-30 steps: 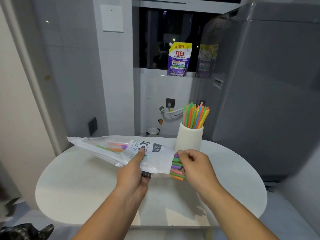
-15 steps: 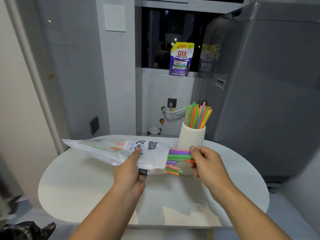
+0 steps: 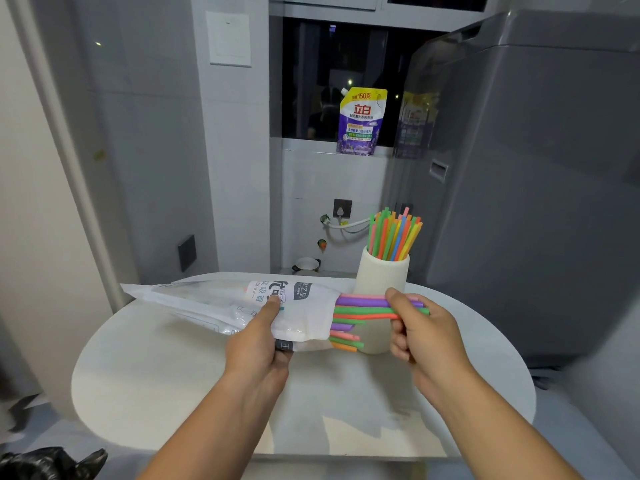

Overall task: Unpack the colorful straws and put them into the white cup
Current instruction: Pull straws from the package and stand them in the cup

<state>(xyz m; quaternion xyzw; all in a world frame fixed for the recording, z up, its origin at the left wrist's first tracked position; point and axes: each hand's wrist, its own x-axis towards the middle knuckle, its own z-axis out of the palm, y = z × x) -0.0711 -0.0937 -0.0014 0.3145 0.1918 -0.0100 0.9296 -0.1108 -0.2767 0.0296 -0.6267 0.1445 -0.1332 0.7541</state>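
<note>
Over table [image 3: 173, 375], left hand [image 3: 256, 344] grips limp bag [image 3: 207, 303] while right hand [image 3: 426, 337] pinches a few straws [image 3: 363, 306] partway out of its mouth, just before cup [image 3: 381, 275]; straws look light, smooth, crushable, so a gentle pinch near the ends seems best.

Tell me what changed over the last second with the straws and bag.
The right hand, pinching a few colourful plastic straws throughout, has drawn them rightward, farther out of the open end of the white plastic bag. The left hand kept gripping the bag; the white ribbed cup with its upright straws stayed put on the white oval table.
</note>
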